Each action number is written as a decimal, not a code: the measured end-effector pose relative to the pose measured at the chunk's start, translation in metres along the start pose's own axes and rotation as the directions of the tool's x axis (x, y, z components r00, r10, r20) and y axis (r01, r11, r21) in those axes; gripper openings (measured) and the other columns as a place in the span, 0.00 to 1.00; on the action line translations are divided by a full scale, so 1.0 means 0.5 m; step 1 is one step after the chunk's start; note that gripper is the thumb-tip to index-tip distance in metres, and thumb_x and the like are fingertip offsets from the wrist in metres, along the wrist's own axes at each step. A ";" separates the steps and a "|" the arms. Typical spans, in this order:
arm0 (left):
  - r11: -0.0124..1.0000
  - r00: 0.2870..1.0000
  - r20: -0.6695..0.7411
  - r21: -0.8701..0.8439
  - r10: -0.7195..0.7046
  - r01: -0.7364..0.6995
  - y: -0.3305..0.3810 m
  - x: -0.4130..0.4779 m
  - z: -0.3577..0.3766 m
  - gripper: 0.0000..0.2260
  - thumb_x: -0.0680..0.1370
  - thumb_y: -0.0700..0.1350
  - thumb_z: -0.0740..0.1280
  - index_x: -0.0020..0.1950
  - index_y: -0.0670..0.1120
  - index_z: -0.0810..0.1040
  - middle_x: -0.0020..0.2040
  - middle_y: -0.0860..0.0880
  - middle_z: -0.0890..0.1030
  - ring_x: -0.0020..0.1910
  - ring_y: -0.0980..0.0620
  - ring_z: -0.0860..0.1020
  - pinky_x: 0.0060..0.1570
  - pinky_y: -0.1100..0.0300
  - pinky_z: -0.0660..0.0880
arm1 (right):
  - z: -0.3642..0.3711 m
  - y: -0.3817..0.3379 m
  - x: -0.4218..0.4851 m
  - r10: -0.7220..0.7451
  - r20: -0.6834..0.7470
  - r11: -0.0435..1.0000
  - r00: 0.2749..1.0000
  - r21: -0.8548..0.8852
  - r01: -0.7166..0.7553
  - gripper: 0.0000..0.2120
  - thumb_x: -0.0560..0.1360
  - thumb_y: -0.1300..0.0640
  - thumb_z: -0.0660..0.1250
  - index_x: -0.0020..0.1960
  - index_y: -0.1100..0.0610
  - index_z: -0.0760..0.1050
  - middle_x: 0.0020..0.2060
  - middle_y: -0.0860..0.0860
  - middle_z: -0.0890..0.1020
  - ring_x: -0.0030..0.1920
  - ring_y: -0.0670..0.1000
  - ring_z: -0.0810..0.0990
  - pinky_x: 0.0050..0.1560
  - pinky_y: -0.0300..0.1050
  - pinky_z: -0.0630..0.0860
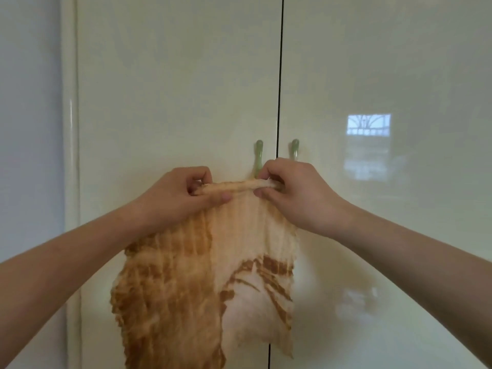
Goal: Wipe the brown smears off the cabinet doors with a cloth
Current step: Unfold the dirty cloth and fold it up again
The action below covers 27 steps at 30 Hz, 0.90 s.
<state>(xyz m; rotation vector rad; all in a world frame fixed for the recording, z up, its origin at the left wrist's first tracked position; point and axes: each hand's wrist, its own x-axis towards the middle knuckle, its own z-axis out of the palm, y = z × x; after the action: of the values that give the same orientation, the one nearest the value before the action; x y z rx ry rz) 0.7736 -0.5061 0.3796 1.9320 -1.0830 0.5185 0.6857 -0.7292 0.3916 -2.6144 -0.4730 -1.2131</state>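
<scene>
Head view, single frame. Both forearms enter from the lower corners; elbows and everything behind them are cut off by the frame edge.

Cloth (pixel 213 275): held up in front of the cabinet doors, hanging below the fingers. Its top edge is rolled or bunched into a narrow band running between the two hands. Heavy brown staining over the left and lower part, brown streaks to the right of a paler patch. Its lower left end runs out of frame at the bottom, so full length is not visible.

Left hand (pixel 181 198): fingers curled, clamped on the left end of the rolled edge, thumb underneath. Right hand (pixel 298 193): fingers curled over the right end of the same edge, thumb pinching from below. Fingertips of both hands are partly buried in the fabric.

Left cabinet door (pixel 173 89) and right cabinet door (pixel 386 62): glossy cream panels, dark vertical gap between them. No brown smears can be made out on the visible door areas; the part behind the cloth is hidden. Left handle (pixel 258 155) sits just above the right-hand fingers, its lower part hidden behind that hand; right handle (pixel 295 149) shows only its top.

A window reflection (pixel 368 125) shows on the right door. No writing or labels legible anywhere.
</scene>
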 end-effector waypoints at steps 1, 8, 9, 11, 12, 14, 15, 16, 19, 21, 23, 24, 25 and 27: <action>0.999 0.999 0.043 0.035 -0.017 0.016 0.006 0.011 -0.013 0.17 0.67 0.59 0.76 0.38 0.49 0.75 0.27 0.56 0.73 0.28 0.57 0.69 0.31 0.64 0.64 | -0.012 0.000 0.013 -0.008 0.004 1.000 1.000 -0.007 0.008 0.05 0.79 0.55 0.69 0.46 0.50 0.73 0.38 0.41 0.73 0.39 0.39 0.71 0.40 0.35 0.65; 0.958 0.941 0.314 0.286 -0.126 0.033 0.077 0.144 -0.145 0.10 0.67 0.55 0.80 0.39 0.52 0.85 0.33 0.53 0.85 0.34 0.54 0.83 0.35 0.60 0.76 | -0.136 -0.005 0.157 0.007 0.160 0.999 0.987 0.048 -0.015 0.03 0.83 0.52 0.62 0.51 0.50 0.69 0.29 0.47 0.73 0.31 0.47 0.71 0.35 0.47 0.66; 0.956 0.944 0.305 0.292 -0.128 0.035 0.093 0.179 -0.175 0.09 0.68 0.55 0.80 0.38 0.51 0.85 0.31 0.53 0.83 0.31 0.54 0.81 0.34 0.60 0.74 | -0.162 -0.003 0.195 0.013 0.183 0.998 0.983 0.065 -0.025 0.03 0.83 0.52 0.62 0.51 0.50 0.69 0.29 0.47 0.73 0.31 0.47 0.71 0.35 0.47 0.66; 0.952 0.945 0.298 0.302 -0.137 0.043 0.124 0.239 -0.225 0.10 0.69 0.56 0.79 0.39 0.50 0.85 0.27 0.54 0.78 0.27 0.55 0.75 0.32 0.61 0.69 | -0.211 0.003 0.256 0.028 0.220 0.995 0.975 0.083 -0.047 0.04 0.83 0.51 0.62 0.50 0.49 0.70 0.29 0.47 0.74 0.31 0.48 0.72 0.34 0.45 0.67; 0.951 0.943 0.300 0.305 -0.142 0.046 0.137 0.264 -0.246 0.11 0.70 0.56 0.79 0.38 0.49 0.85 0.27 0.53 0.76 0.27 0.55 0.73 0.32 0.61 0.67 | -0.232 0.006 0.280 0.029 0.233 0.996 0.972 0.073 -0.047 0.04 0.83 0.51 0.62 0.50 0.49 0.71 0.29 0.47 0.74 0.31 0.48 0.72 0.34 0.44 0.67; 0.947 0.943 0.290 0.313 -0.162 0.067 0.166 0.321 -0.298 0.15 0.69 0.58 0.78 0.36 0.48 0.83 0.27 0.52 0.73 0.27 0.54 0.70 0.33 0.59 0.65 | -0.280 0.011 0.338 0.029 0.253 0.998 0.967 0.051 -0.043 0.04 0.83 0.49 0.62 0.52 0.49 0.72 0.30 0.46 0.74 0.32 0.46 0.73 0.35 0.43 0.66; 0.943 0.945 0.283 0.326 -0.163 0.065 0.179 0.342 -0.317 0.17 0.69 0.58 0.78 0.35 0.46 0.81 0.27 0.52 0.72 0.27 0.53 0.70 0.33 0.59 0.64 | -0.297 0.012 0.358 0.029 0.264 0.999 0.964 0.032 -0.039 0.04 0.83 0.49 0.61 0.52 0.48 0.72 0.30 0.45 0.74 0.32 0.44 0.72 0.35 0.43 0.65; 0.937 0.947 0.275 0.342 -0.165 0.063 0.191 0.369 -0.341 0.20 0.69 0.58 0.78 0.35 0.43 0.80 0.27 0.51 0.70 0.27 0.54 0.69 0.33 0.59 0.63 | -0.318 0.015 0.386 0.025 0.269 1.000 0.963 0.006 -0.028 0.05 0.84 0.48 0.61 0.52 0.48 0.71 0.31 0.45 0.74 0.33 0.43 0.72 0.35 0.43 0.64; 0.921 0.948 0.254 0.381 -0.193 0.085 0.228 0.450 -0.407 0.20 0.68 0.58 0.79 0.36 0.43 0.79 0.28 0.52 0.72 0.28 0.55 0.70 0.35 0.58 0.65 | -0.382 0.017 0.467 0.016 0.295 0.996 0.955 -0.092 0.011 0.07 0.84 0.47 0.59 0.49 0.47 0.70 0.32 0.45 0.73 0.35 0.43 0.71 0.35 0.43 0.65; 0.910 0.934 0.279 0.404 -0.221 0.095 0.248 0.502 -0.446 0.19 0.67 0.59 0.80 0.36 0.45 0.80 0.29 0.51 0.74 0.29 0.55 0.72 0.35 0.58 0.67 | -0.425 0.023 0.516 0.019 0.302 0.990 0.953 -0.140 0.025 0.08 0.84 0.48 0.59 0.47 0.48 0.70 0.32 0.44 0.73 0.36 0.46 0.72 0.37 0.46 0.67; 0.904 0.906 0.326 0.410 -0.269 0.121 0.268 0.531 -0.475 0.17 0.66 0.59 0.80 0.38 0.47 0.83 0.32 0.47 0.80 0.32 0.52 0.77 0.36 0.57 0.71 | -0.461 0.032 0.550 0.033 0.306 0.985 0.951 -0.171 0.021 0.08 0.84 0.49 0.60 0.48 0.49 0.72 0.32 0.44 0.73 0.37 0.47 0.72 0.39 0.47 0.66; 0.907 0.885 0.362 0.397 -0.294 0.139 0.280 0.545 -0.490 0.14 0.67 0.58 0.80 0.40 0.48 0.85 0.35 0.48 0.84 0.35 0.51 0.81 0.38 0.58 0.74 | -0.483 0.036 0.567 0.045 0.311 0.988 0.949 -0.156 0.004 0.09 0.84 0.49 0.60 0.47 0.50 0.72 0.32 0.44 0.73 0.36 0.46 0.72 0.38 0.46 0.66; 0.911 0.861 0.397 0.377 -0.319 0.164 0.295 0.561 -0.507 0.12 0.68 0.56 0.80 0.41 0.49 0.86 0.38 0.50 0.86 0.38 0.52 0.83 0.40 0.60 0.76 | -0.508 0.040 0.588 0.061 0.318 0.992 0.946 -0.121 -0.023 0.09 0.83 0.49 0.62 0.45 0.49 0.73 0.31 0.44 0.73 0.34 0.44 0.71 0.37 0.45 0.66; 0.917 0.845 0.422 0.355 -0.329 0.180 0.323 0.597 -0.540 0.10 0.69 0.54 0.79 0.44 0.50 0.87 0.40 0.51 0.87 0.40 0.53 0.84 0.42 0.60 0.79 | -0.557 0.042 0.632 0.071 0.331 0.997 0.941 -0.055 -0.056 0.11 0.82 0.50 0.64 0.40 0.47 0.72 0.31 0.45 0.74 0.32 0.44 0.71 0.35 0.43 0.67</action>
<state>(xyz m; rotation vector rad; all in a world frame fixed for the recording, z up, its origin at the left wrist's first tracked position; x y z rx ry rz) 0.8113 -0.4742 0.8106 2.5217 -1.0532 0.0499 0.6909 -0.7782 0.8105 -2.8612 -0.4173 -0.7689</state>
